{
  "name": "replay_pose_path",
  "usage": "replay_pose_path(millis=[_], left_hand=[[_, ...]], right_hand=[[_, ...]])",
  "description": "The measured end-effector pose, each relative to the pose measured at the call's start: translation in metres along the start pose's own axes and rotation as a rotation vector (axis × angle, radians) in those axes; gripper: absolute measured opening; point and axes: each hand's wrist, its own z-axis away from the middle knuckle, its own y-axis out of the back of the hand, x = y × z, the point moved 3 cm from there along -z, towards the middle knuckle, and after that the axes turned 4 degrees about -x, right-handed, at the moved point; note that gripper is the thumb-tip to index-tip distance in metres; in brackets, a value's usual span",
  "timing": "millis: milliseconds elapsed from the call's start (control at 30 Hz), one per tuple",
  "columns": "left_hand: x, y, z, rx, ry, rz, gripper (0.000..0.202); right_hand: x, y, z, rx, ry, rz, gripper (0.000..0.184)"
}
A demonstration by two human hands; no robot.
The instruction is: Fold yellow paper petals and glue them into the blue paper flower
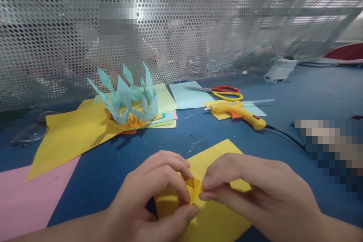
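Between my hands is a small folded yellow paper piece (pixel 195 188). My left hand (pixel 159 189) curls round its left side, thumb below and fingers above. On the other side, my right hand (pixel 252 189) pinches its right edge between thumb and forefinger. A yellow paper sheet (pixel 224 219) lies on the table under both hands. Beyond them, to the left, stands a light blue folded-paper crown (pixel 127 102) with tall points and an orange paper flower (pixel 133 121) at its front base. My fingers cover part of the folded piece.
A yellow glue gun (pixel 238 111) with a black cord lies at the centre right, near red-and-yellow-handled scissors (pixel 224 92). Eyeglasses (pixel 30 134), a large yellow sheet (pixel 73 128) and a pink sheet (pixel 31 196) are at left. A perforated metal screen (pixel 181 19) borders the blue table's back.
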Motion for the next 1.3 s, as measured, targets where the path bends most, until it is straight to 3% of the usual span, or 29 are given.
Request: replay_pose_path(millis=[167,333,633,800,933,1100,1300], left_hand=[[-0.002,-0.004,0.005,0.030,0.028,0.085,0.022],[-0.003,-0.005,0.006,0.063,0.068,0.130,0.030],[0.000,-0.003,-0.001,0.014,0.083,0.063,0.020],[-0.002,-0.004,-0.001,-0.023,0.114,0.078,0.020],[-0.004,-0.005,0.001,-0.030,0.071,0.082,0.020],[-0.004,-0.003,0.005,-0.047,0.031,0.157,0.021],[-0.002,0.000,0.006,-0.083,0.056,0.193,0.024]], right_hand=[[-0.001,-0.002,-0.003,-0.062,0.091,-0.076,0.018],[-0.002,0.002,0.001,-0.039,0.083,-0.053,0.016],[-0.007,0.005,0.001,-0.036,0.091,0.052,0.031],[-0.005,0.007,0.005,-0.100,0.089,0.076,0.032],[-0.004,0.008,0.007,-0.091,0.095,-0.011,0.027],[-0.007,0.012,0.007,-0.179,0.125,0.044,0.023],[-0.009,0.011,0.000,-0.097,0.093,-0.014,0.021]])
